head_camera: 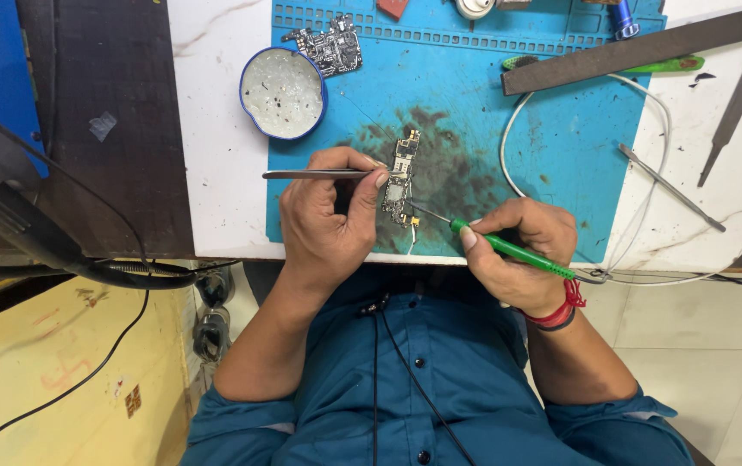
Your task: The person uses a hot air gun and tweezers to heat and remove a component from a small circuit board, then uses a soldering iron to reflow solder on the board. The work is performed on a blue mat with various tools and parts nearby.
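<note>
A small narrow circuit board (400, 179) lies on a blue work mat (552, 129) with a dark stain around it. My left hand (328, 220) rests at the board's left side and grips metal tweezers (315, 174), whose handle sticks out to the left. My right hand (522, 255) holds a green-handled tool (509, 248) like a pen; its thin metal tip touches the lower part of the board. A red band circles my right wrist.
A round blue tin of pale paste (283, 92) and a second circuit board (330, 47) lie at the mat's upper left. A long metal file (638, 50), a white cable (647, 164) and a loose metal probe (671, 187) are on the right. Black cables (86, 259) hang at left.
</note>
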